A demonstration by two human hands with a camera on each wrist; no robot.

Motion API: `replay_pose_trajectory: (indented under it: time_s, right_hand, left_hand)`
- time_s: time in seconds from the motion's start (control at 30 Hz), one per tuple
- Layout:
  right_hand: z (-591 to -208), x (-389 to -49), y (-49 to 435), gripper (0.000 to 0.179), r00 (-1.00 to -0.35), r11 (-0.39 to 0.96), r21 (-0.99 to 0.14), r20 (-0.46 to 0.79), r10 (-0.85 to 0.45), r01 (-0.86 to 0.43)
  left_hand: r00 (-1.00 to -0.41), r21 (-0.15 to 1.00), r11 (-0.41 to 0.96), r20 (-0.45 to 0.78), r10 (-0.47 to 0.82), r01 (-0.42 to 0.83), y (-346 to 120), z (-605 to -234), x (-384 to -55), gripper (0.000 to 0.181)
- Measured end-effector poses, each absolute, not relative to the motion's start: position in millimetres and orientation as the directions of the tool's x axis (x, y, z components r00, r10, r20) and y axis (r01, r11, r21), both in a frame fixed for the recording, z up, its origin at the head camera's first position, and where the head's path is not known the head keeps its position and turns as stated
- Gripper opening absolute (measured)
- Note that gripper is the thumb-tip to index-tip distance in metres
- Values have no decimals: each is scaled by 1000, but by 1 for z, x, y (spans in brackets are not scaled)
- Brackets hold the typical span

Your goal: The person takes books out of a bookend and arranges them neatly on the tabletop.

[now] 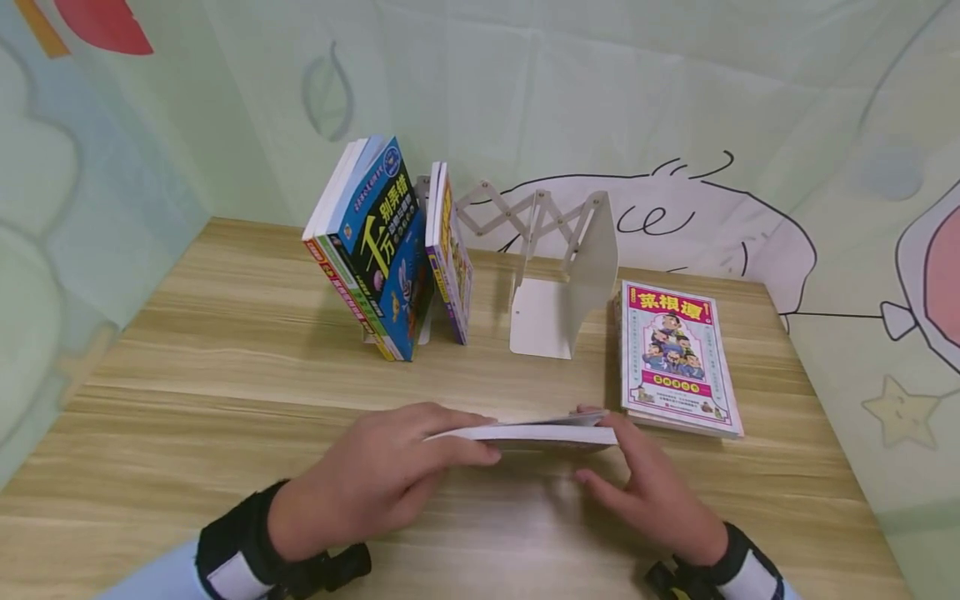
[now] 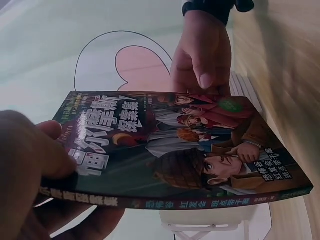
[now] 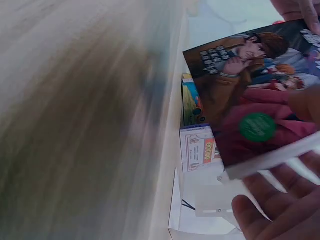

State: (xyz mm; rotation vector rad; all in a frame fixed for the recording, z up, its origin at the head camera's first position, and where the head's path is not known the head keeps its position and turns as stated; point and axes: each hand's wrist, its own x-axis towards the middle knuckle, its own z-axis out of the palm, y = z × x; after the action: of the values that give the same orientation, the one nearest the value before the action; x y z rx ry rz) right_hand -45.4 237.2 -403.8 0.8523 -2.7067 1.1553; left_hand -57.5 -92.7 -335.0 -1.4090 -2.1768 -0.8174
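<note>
My left hand (image 1: 375, 475) grips the left end of a dark-covered paperback book (image 2: 200, 145) held above the table. In the left wrist view its thumb presses on the illustrated cover. Seen nearly edge-on in the head view, the book has its white page edges towards me and its upper cover slightly lifted. At the right end, my right hand (image 1: 652, 483) touches the book with outstretched fingers; its thumb stands apart from the book. The right wrist view shows the fingers (image 3: 280, 185) along the page edge, and a green round mark on the cover.
A white expanding metal bookend rack (image 1: 543, 317) stands at the back of the wooden table (image 1: 247, 375). Several upright books (image 1: 375, 258) lean at its left, beside thinner purple-edged books (image 1: 450, 258). A stack of pink-and-white books (image 1: 678, 358) lies at the right. A printed cloth backdrop borders the table.
</note>
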Motion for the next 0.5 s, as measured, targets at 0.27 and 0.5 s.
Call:
replay_pose_trajectory:
  time_s: [0.27,0.5]
  right_hand:
    - [-407,-44,237,41,-761,446,-621,469,-448,-645]
    - [-411,-44,237,36,-764,441,-624,509,-397,-645]
  left_hand:
    - [-396,293,267,634,664,918,-92,-335,-54,31]
    - [-407,311,266,627,664,912,-90,-337,-55,30]
